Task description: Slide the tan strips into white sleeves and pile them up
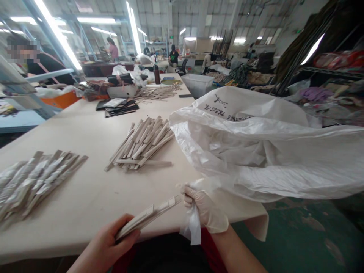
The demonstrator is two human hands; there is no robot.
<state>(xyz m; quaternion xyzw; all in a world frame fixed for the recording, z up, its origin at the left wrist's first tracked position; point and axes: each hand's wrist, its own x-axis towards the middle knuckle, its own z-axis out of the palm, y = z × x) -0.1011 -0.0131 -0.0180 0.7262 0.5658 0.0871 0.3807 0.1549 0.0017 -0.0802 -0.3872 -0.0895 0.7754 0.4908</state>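
Note:
My bare left hand (pixel 113 239) is closed round one end of a small bundle of flat beige strips (pixel 152 215) over the table's front edge. At the bundle's far end is my gloved right hand (pixel 200 204), its fingers closed on a thin white plastic sheet (pixel 193 223) that hangs down below them. Whether the right fingers also touch the strips I cannot tell. Ahead lies a loose pile of similar beige strips (pixel 145 142). Farther left, several bundles (pixel 36 182) lie side by side with white wrapping around their middles.
A large open white sack (pixel 273 151) with black handwriting covers the table's right side. Dark flat pieces (pixel 119 106), a white box (pixel 122 91) and a dark bottle (pixel 156 74) stand farther back on the table (pixel 93 189). Other people are in the background; one person (pixel 48 64) is at left.

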